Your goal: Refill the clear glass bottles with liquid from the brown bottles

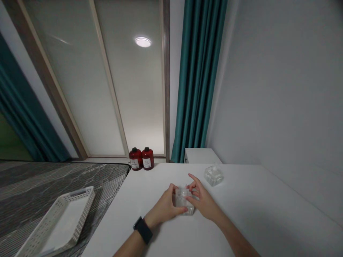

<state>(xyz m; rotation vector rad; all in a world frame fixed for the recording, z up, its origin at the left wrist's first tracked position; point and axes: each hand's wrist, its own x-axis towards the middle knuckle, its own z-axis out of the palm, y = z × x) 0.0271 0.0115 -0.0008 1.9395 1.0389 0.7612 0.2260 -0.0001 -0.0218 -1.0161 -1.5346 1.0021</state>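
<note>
A small clear container with a boxy shape is on the white table in front of me. My left hand wraps around its left side, thumb along the near edge and fingers behind. From the right, my right hand closes its thumb and bent fingers on the upper right part of the same container, the index finger raised. Fine detail of its top is hidden by my fingers and blurred. Farther back to the right, a second clear container stands on the table, apart from both hands.
Two red bottles with black caps stand at the table's far left corner. Left of the white table, a white perforated basket lies on a grey patterned surface. A white cabinet stands behind the table.
</note>
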